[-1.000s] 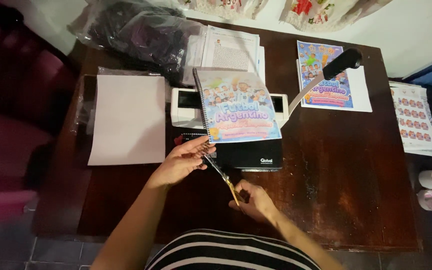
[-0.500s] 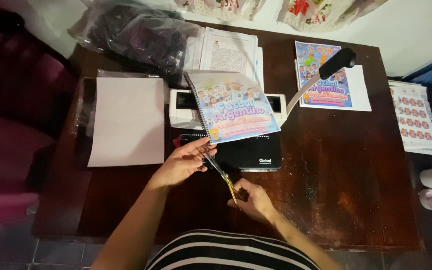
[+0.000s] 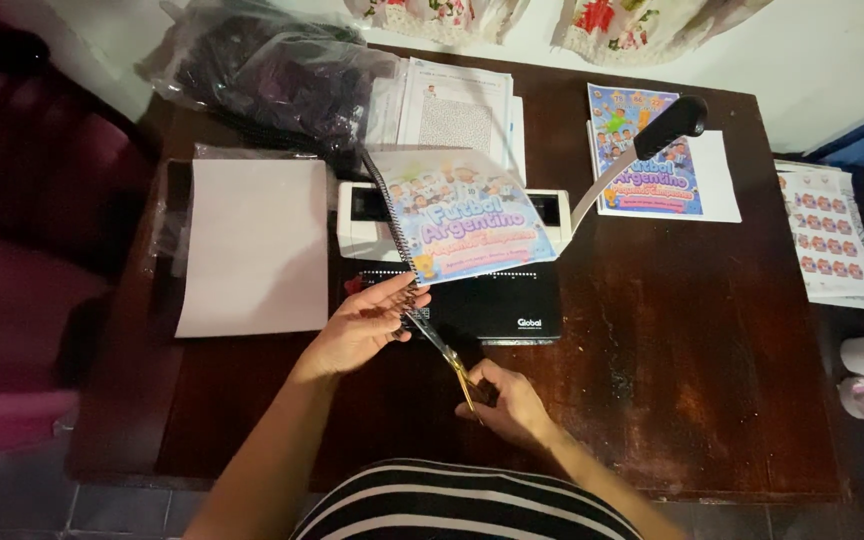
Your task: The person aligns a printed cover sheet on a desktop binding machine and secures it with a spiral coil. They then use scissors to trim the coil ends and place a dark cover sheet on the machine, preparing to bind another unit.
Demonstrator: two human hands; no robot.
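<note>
Left hand (image 3: pixel 367 325) grips booklet (image 3: pixel 462 215) spine edge; right hand (image 3: pixel 512 400) works scissors (image 3: pixel 442 350).

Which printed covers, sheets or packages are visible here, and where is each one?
Spiral booklet: held up by the left hand, colourful cartoon cover.
Second printed cover: far right of the table, blue, on white paper.
Sticker sheet: right edge, rows of small pictures.
Plastic bag: far left corner, clear, dark contents.

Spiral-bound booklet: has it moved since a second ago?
Yes. The spiral-bound booklet has shifted left against the white binding machine; the left hand holds its lower spine.
</note>
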